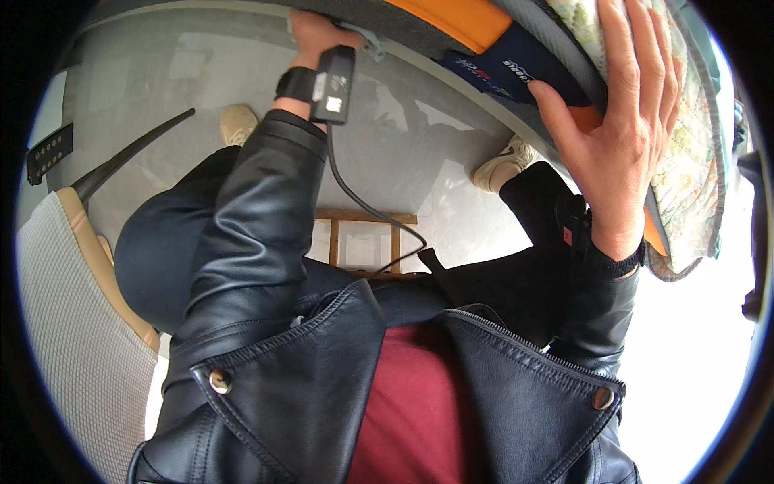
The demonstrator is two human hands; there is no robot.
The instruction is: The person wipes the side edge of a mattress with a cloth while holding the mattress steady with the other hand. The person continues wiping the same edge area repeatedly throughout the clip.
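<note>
Near the top of the picture, my left hand [321,36] is at the lower edge of a mattress or bed base. A crumpled pale teal cloth [373,45] shows at its fingers, which are partly hidden. My right hand [629,121] is spread over the mattress side and the quilt, its thumb apart and nothing gripped. Beneath it lies a quilted floral cover [692,187]. The mattress side has an orange band [456,21] and a navy panel [520,69] that bears writing.
A wooden stool [363,215] stands between my legs. At left are a beige padded chair [91,320] and a dark curved bar [139,145]. A black cable [357,193] hangs from the device [335,78] on my left wrist. Grey glossy floor [417,169] lies below.
</note>
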